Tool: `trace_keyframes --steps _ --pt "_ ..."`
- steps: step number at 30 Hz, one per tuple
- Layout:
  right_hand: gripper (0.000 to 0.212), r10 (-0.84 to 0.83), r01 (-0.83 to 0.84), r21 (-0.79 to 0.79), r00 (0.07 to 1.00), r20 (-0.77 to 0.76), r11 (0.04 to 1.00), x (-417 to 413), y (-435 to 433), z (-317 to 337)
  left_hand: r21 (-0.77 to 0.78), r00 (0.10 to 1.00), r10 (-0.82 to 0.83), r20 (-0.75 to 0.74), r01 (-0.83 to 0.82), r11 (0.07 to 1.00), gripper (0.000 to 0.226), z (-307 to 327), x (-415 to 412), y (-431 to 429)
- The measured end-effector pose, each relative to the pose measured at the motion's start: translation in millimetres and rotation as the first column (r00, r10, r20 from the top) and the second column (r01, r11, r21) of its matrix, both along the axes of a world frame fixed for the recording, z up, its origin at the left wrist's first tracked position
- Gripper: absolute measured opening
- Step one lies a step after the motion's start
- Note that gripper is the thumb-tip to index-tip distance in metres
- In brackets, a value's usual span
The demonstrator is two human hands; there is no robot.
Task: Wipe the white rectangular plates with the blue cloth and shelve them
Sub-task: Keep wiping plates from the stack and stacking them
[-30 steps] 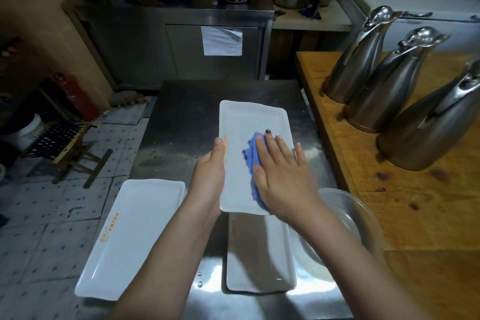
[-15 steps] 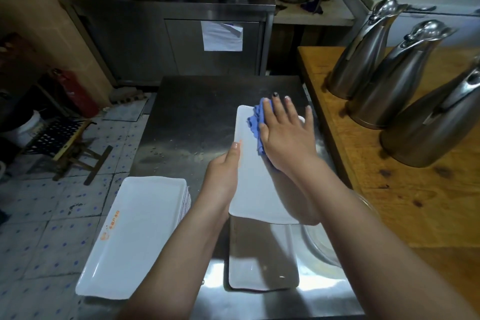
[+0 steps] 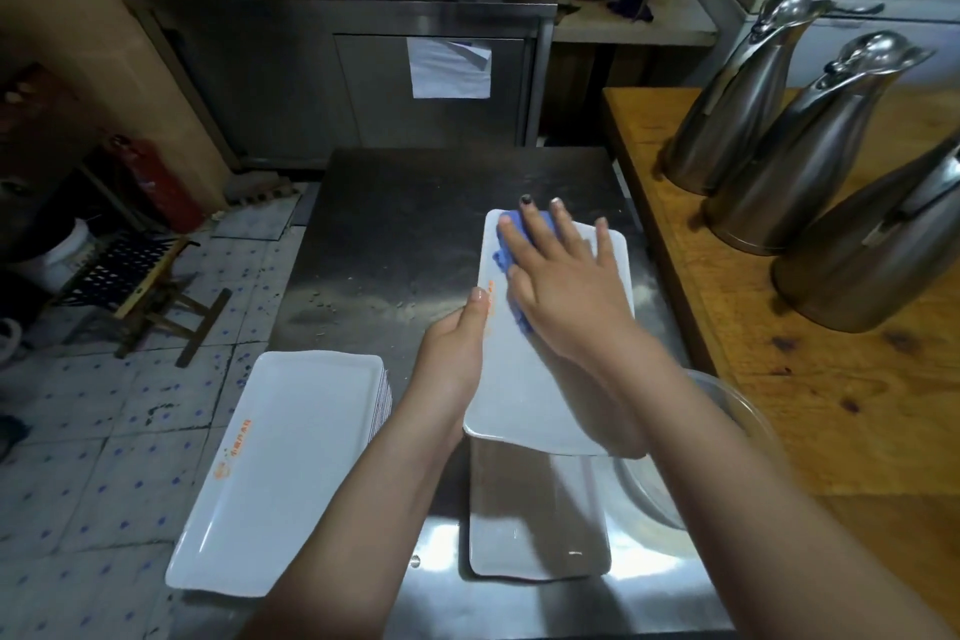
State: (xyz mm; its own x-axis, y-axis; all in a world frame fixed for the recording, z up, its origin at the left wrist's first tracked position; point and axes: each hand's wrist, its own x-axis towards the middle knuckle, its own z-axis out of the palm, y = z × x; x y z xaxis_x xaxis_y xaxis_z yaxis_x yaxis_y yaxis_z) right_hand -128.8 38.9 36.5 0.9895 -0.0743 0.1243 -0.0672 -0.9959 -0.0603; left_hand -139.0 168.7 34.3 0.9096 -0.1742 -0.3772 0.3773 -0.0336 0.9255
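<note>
**Mid-wipe in a kitchen**

Your right hand point(image 3: 566, 291) lies flat, fingers straight and spread, pressing the blue cloth point(image 3: 505, 256) onto the far end of a white plate point(image 3: 524, 390). Your left hand point(image 3: 454, 353) grips that plate's left edge, thumb on top. Its near end overlaps a second plate point(image 3: 535, 525) lying flat on the steel table point(image 3: 405, 234). A stack of plates point(image 3: 280, 473) sits at the table's near left. Three steel jugs point(image 3: 789, 156) stand on the wooden counter point(image 3: 841, 379) to the right.
</note>
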Motion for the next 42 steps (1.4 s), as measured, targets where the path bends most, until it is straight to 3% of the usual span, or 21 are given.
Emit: trace_keyframes --steps 4,9,13,17,20,25,32,35,39,42 --pt "0.053 -0.167 0.168 -0.049 0.986 0.023 0.985 1 -17 -8 -0.002 0.998 0.055 0.005 -0.055 0.998 0.039 4 5 9" --pt "0.056 -0.213 0.213 0.129 0.977 -0.016 0.968 -12 6 -18 0.007 0.993 0.119 0.013 -0.119 0.993 0.039 -1 8 18" --pt "0.060 -0.044 0.072 0.393 0.996 -0.078 0.917 -23 49 -10 -0.018 0.989 0.148 0.023 -0.148 0.989 0.039 -1 11 11" --pt "0.055 0.169 -0.115 0.479 0.983 -0.071 0.870 -41 68 -1 -0.044 0.982 0.187 0.008 -0.186 0.982 0.038 0 21 17" --pt "0.052 0.182 -0.129 0.365 0.977 -0.114 0.922 -51 58 -3 -0.017 0.980 0.201 0.016 -0.200 0.980 0.038 2 27 24" --pt "0.053 -0.020 0.035 0.129 0.993 -0.113 0.991 -42 25 -6 -0.046 0.981 0.192 -0.002 -0.192 0.980 0.035 8 25 23" --pt "0.058 -0.262 0.263 0.079 0.965 -0.022 0.962 -5 -1 9 -0.055 0.996 0.092 -0.005 -0.092 0.994 0.036 11 13 19" --pt "0.059 -0.186 0.189 0.129 0.982 -0.034 0.973 -19 17 2 -0.027 0.993 0.120 0.023 -0.119 0.993 0.036 13 19 24" --pt "0.057 0.078 -0.059 0.236 0.994 -0.071 0.970 -43 53 -6 0.008 0.984 0.180 0.017 -0.180 0.984 0.039 10 26 20" --pt "0.056 0.170 -0.153 0.204 0.983 -0.069 0.967 -38 56 -7 0.025 0.984 0.175 0.026 -0.175 0.984 0.039 8 26 17"
